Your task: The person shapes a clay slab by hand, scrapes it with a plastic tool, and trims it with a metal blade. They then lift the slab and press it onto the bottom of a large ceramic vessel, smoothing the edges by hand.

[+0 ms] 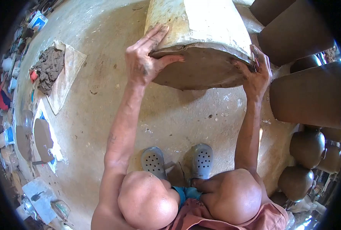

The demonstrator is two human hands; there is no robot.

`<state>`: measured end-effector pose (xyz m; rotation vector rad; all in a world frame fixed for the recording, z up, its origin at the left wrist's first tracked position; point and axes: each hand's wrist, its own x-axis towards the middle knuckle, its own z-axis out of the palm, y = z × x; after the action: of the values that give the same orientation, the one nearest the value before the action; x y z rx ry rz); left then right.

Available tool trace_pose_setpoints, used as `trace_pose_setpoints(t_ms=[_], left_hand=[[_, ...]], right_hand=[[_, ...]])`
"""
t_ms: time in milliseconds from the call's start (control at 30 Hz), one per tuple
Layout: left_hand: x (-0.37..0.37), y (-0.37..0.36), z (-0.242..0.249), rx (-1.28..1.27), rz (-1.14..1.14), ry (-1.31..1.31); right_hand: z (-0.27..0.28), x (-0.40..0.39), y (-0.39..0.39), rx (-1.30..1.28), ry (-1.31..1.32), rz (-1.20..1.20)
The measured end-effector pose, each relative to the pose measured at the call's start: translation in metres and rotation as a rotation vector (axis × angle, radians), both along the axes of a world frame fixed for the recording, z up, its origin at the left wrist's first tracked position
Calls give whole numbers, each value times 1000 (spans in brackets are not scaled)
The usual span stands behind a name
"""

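A large pale cylinder (216, 23) is held tilted at the top centre, its side smeared with clay. A round slab of dark wet clay (201, 71) covers the end that faces me. My left hand (144, 57) grips the left side of that end, fingers along the cylinder's wall and thumb on the clay face. At the opposite edge, my right hand (257, 73) clasps the rim, with its thumb on the clay and its fingers around the outside. The cylinder's far end is out of view.
Large brown clay vessels (308, 96) line the right side, with smaller round pots (307, 149) below them. A heap of dark clay (50, 69) lies on a cloth (69, 73) at left. My grey clogs (202, 161) rest on the floor between my arms.
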<state>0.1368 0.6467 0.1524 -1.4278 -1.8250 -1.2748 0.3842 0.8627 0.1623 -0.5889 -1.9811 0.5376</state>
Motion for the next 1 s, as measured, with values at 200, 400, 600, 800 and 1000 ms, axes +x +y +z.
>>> trace_pose_setpoints(t_ms=[200, 400, 600, 800, 1000], left_hand=[[14, -6, 8, -14, 43, -36], [25, 3, 16, -79, 110, -100], [19, 6, 15, -50, 97, 12], [27, 14, 15, -98, 192, -45], [38, 20, 31, -123, 244, 13]], right_hand=[[-1, 3, -1, -7, -16, -17], [3, 1, -3, -13, -30, -36], [5, 2, -3, 2, -17, -38], [4, 2, -4, 11, -20, -22], [9, 2, -8, -55, -25, -10]])
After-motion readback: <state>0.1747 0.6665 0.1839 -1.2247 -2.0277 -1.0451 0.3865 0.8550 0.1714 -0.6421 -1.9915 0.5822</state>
